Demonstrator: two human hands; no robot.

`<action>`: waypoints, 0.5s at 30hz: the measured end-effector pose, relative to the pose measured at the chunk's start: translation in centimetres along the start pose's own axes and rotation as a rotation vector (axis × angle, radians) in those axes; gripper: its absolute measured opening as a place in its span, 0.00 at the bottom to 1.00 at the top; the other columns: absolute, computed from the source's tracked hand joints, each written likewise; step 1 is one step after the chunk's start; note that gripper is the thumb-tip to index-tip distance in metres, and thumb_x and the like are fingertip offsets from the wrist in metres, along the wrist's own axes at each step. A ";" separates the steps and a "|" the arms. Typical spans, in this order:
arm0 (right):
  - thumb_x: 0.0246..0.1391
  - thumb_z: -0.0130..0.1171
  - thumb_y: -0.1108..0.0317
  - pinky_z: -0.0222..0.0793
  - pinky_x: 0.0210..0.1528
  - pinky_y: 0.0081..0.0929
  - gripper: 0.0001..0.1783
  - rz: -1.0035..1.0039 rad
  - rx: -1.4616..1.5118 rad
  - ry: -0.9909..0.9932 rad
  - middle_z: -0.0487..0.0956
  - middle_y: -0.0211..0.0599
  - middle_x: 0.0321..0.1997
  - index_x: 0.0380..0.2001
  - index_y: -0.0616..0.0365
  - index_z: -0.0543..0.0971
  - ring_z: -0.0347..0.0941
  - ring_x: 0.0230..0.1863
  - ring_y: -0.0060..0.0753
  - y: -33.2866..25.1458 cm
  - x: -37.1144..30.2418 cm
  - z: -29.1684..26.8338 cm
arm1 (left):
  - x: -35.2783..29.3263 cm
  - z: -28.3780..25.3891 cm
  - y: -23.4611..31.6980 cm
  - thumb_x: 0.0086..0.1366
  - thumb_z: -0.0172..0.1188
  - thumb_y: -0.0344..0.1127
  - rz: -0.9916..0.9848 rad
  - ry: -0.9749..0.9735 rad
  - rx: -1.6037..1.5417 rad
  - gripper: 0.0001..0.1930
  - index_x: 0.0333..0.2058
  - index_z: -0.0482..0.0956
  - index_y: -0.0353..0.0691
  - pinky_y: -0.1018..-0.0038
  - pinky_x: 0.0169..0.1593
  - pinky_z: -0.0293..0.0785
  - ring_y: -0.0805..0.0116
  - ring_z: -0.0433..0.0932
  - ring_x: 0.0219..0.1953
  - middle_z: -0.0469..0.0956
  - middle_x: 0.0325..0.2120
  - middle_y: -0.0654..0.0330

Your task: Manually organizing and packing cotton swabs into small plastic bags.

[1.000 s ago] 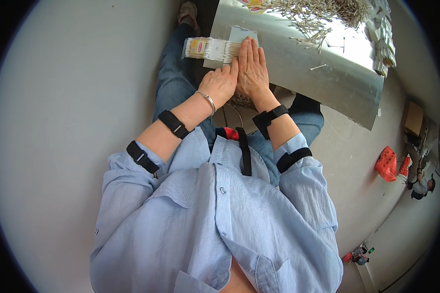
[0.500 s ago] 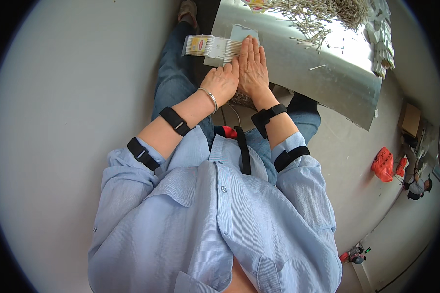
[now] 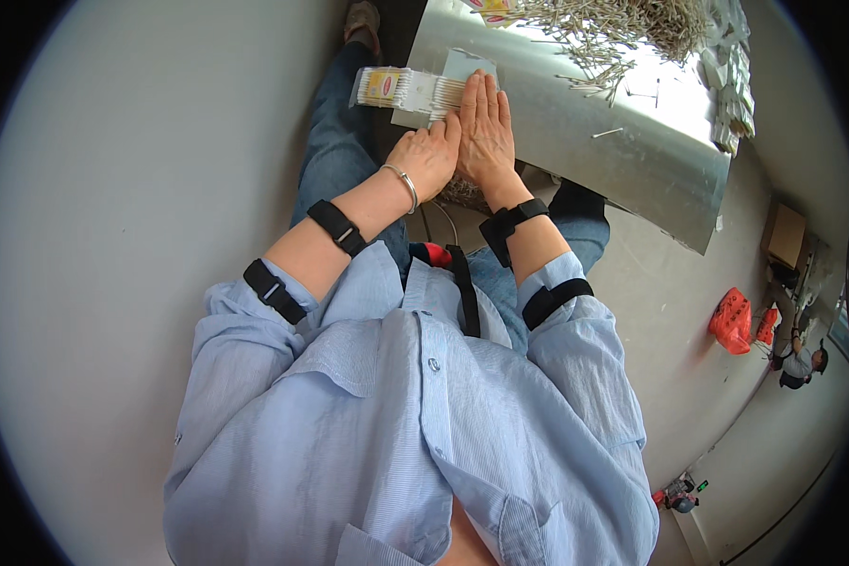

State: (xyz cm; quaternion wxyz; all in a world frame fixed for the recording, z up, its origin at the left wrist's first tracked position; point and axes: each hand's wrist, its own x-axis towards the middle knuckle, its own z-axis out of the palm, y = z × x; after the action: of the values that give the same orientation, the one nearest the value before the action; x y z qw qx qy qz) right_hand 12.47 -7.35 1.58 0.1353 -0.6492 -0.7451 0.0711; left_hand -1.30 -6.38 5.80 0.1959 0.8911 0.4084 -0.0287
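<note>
My right hand (image 3: 486,137) lies flat, fingers stretched forward and together, over the right end of a row of white cotton swabs (image 3: 446,92). Against its thumb side rests my left hand (image 3: 427,157), its fingers curled in at the near end of the same swabs; what they grip, if anything, is hidden. A clear packet of cotton swabs (image 3: 384,87) with a yellow label adjoins the row on the left and juts past the table's edge. Beyond my right fingertips, a pale flat plate (image 3: 469,63) sits on the metal table (image 3: 575,141).
A big heap of loose cotton swabs (image 3: 632,33) covers the table's far side, with a single swab (image 3: 607,133) nearer. Stacked clear packets (image 3: 732,94) line the right edge. Red bags (image 3: 732,321), a cardboard box (image 3: 786,233) and another person (image 3: 802,363) are farther right.
Both hands hold nearly the same pose over the swabs. The whole view has shifted very slightly, with the table and background a little to the left.
</note>
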 end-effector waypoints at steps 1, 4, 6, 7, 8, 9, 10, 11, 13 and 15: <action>0.61 0.40 0.54 0.30 0.74 0.42 0.41 0.001 0.028 0.012 0.45 0.53 0.73 0.68 0.69 0.41 0.37 0.75 0.49 0.0 0.0 0.0 | 0.1 -0.1 -0.2 0.58 0.51 0.27 0.003 -0.018 -0.046 0.31 0.59 0.54 0.23 0.61 0.44 0.76 0.47 0.79 0.40 0.73 0.42 0.40; 0.59 0.42 0.54 0.30 0.73 0.42 0.43 -0.003 0.031 0.021 0.45 0.54 0.73 0.68 0.69 0.41 0.38 0.75 0.48 -0.1 0.0 -0.1 | 0.2 -0.7 -0.7 0.56 0.53 0.25 0.027 -0.039 -0.111 0.33 0.59 0.53 0.23 0.60 0.43 0.76 0.45 0.78 0.40 0.73 0.42 0.38; 0.59 0.42 0.54 0.30 0.73 0.42 0.43 -0.002 0.024 0.018 0.45 0.53 0.73 0.68 0.69 0.41 0.38 0.75 0.48 -0.1 0.0 -0.1 | 0.2 -0.5 -0.8 0.56 0.52 0.26 0.036 -0.032 -0.096 0.33 0.60 0.53 0.23 0.60 0.43 0.76 0.45 0.79 0.40 0.73 0.42 0.38; 0.59 0.42 0.54 0.30 0.73 0.42 0.43 0.000 0.017 0.014 0.46 0.53 0.73 0.68 0.69 0.41 0.38 0.75 0.48 -0.1 0.0 -0.1 | 0.1 -0.4 -0.8 0.56 0.52 0.26 0.046 -0.026 -0.082 0.33 0.60 0.53 0.23 0.60 0.43 0.76 0.46 0.79 0.39 0.73 0.41 0.38; 0.59 0.42 0.54 0.30 0.73 0.42 0.43 -0.002 0.017 0.015 0.46 0.53 0.73 0.68 0.69 0.41 0.38 0.75 0.48 -0.1 0.0 -0.1 | 0.0 -0.2 -0.7 0.56 0.52 0.26 0.044 -0.024 -0.081 0.33 0.60 0.53 0.23 0.60 0.43 0.76 0.46 0.79 0.39 0.73 0.41 0.38; 0.59 0.41 0.55 0.30 0.73 0.42 0.42 0.002 0.016 0.011 0.46 0.53 0.73 0.68 0.69 0.41 0.38 0.75 0.48 -0.1 0.0 0.0 | -0.1 0.1 -0.5 0.57 0.52 0.26 0.047 0.005 -0.055 0.33 0.60 0.52 0.23 0.60 0.43 0.76 0.46 0.79 0.38 0.73 0.41 0.38; 0.59 0.41 0.55 0.30 0.73 0.42 0.42 0.006 0.014 0.008 0.46 0.53 0.73 0.68 0.69 0.41 0.38 0.75 0.49 -0.1 0.0 0.0 | -0.2 0.3 -0.4 0.57 0.53 0.26 0.049 0.035 -0.029 0.33 0.60 0.52 0.23 0.60 0.43 0.76 0.46 0.79 0.38 0.73 0.41 0.39; 0.59 0.41 0.55 0.30 0.73 0.42 0.42 0.005 0.014 0.008 0.46 0.53 0.73 0.68 0.69 0.41 0.38 0.75 0.49 0.0 0.0 0.0 | -0.2 0.4 -0.4 0.57 0.53 0.26 0.049 0.036 -0.029 0.33 0.60 0.52 0.23 0.60 0.43 0.76 0.46 0.79 0.38 0.73 0.41 0.39; 0.60 0.40 0.56 0.31 0.73 0.42 0.40 0.003 -0.003 0.009 0.46 0.53 0.73 0.68 0.69 0.42 0.38 0.75 0.48 0.0 0.1 0.1 | -0.2 0.6 -0.4 0.57 0.53 0.26 0.045 0.067 -0.017 0.34 0.60 0.52 0.23 0.60 0.43 0.76 0.47 0.79 0.37 0.72 0.41 0.39; 0.61 0.40 0.56 0.31 0.73 0.42 0.40 0.001 -0.004 0.013 0.46 0.52 0.73 0.68 0.69 0.42 0.38 0.75 0.48 0.0 0.0 0.1 | -0.5 0.6 -0.3 0.57 0.53 0.26 0.048 0.057 -0.011 0.34 0.61 0.51 0.23 0.60 0.43 0.76 0.47 0.79 0.37 0.72 0.41 0.39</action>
State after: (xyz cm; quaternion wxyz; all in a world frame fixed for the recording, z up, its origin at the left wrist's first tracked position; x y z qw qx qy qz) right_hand 12.41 -7.30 1.49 0.1389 -0.6502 -0.7441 0.0652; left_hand -1.78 -6.83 5.26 0.1898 0.9000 0.3924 0.0038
